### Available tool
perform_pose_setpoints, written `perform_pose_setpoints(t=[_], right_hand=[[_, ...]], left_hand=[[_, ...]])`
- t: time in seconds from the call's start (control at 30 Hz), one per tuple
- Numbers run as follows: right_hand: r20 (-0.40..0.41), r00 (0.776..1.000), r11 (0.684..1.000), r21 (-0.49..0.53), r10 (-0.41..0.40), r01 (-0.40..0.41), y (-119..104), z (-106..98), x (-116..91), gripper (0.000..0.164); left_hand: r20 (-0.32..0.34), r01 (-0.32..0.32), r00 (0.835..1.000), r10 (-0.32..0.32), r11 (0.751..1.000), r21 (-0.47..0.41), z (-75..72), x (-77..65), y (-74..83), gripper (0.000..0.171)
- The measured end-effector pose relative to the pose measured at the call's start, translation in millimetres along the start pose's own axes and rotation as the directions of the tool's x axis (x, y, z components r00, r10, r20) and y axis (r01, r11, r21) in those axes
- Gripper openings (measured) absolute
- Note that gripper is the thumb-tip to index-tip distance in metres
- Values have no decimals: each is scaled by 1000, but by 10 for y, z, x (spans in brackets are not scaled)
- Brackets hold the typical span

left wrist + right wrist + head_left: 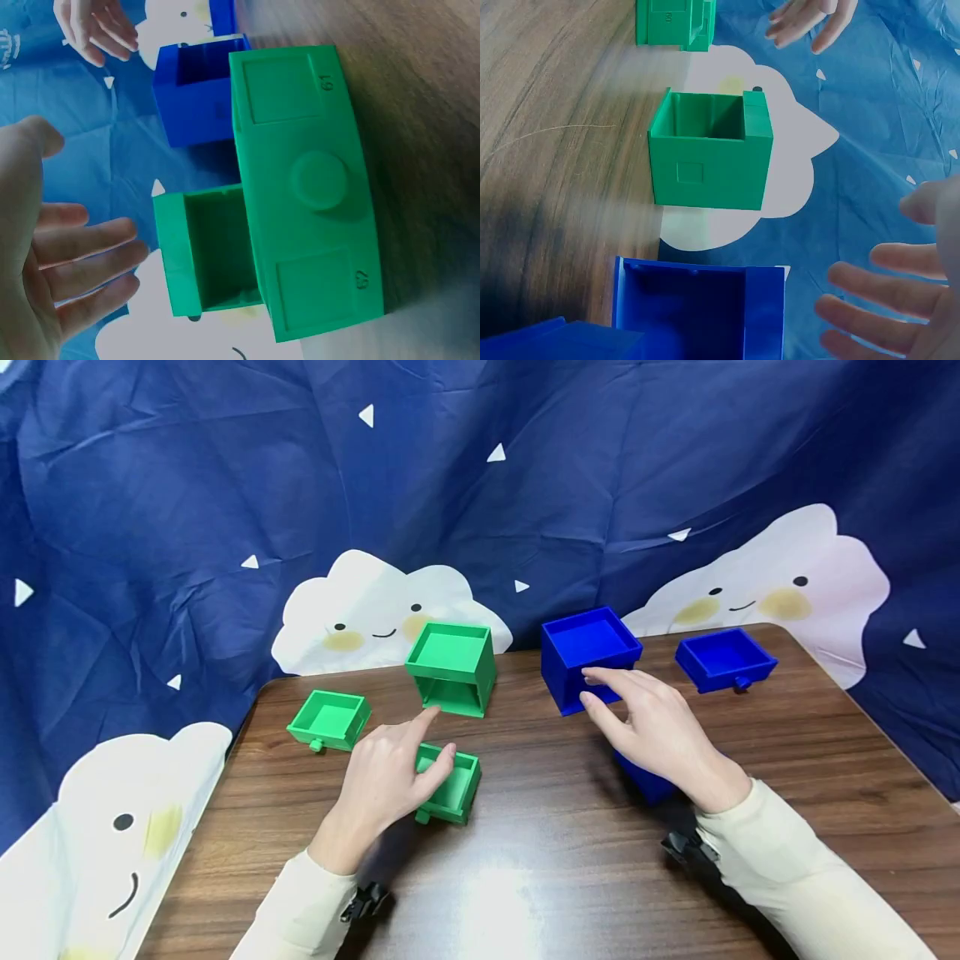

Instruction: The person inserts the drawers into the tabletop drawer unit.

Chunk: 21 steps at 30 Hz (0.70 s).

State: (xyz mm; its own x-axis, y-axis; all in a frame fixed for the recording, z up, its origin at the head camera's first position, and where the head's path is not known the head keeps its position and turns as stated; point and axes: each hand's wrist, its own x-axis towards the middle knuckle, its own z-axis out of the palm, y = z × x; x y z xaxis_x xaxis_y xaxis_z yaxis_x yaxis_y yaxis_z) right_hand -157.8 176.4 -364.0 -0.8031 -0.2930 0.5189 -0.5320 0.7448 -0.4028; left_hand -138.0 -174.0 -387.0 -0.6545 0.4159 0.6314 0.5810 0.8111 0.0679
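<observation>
Cream sleeves (795,868) lie closest to my eyes, over the brown wood-grain table (570,860). My left hand (386,781) hovers above the left side of a small green plastic drawer (456,783) with a round knob, thumb and fingers apart, gripping nothing. That drawer lies just right of my palm and below my thumb, much nearer this hand than the other; its long front panel runs roughly side to side, knob toward me. Beyond it stands a green plastic box-shaped cabinet (448,668), its hollow front facing the drawer; I judge that this alignment is what the move turns on.

My right hand (660,727) hangs with thumb and forefinger apart, holding nothing, over a deep-blue plastic piece (647,781) so hidden that I cannot tell its long axis. Just ahead stands a blue plastic box-shaped cabinet (588,647), apart from those fingers in the right wrist view. Another green drawer (328,720) rests farther left, a shallow blue drawer (726,660) farther right.
</observation>
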Motion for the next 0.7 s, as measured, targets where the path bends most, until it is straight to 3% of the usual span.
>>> perform_pose_setpoints(t=[0.4, 0.7], right_hand=[[-15, 1000, 991, 133, -25, 27, 8, 83, 78, 33], [44, 999, 984, 177, 3, -11, 7, 145, 136, 34]], left_hand=[[-67, -8, 998, 8, 1000, 3, 48, -112, -59, 40], [-48, 21, 999, -21, 1000, 2, -2, -231, -94, 39]])
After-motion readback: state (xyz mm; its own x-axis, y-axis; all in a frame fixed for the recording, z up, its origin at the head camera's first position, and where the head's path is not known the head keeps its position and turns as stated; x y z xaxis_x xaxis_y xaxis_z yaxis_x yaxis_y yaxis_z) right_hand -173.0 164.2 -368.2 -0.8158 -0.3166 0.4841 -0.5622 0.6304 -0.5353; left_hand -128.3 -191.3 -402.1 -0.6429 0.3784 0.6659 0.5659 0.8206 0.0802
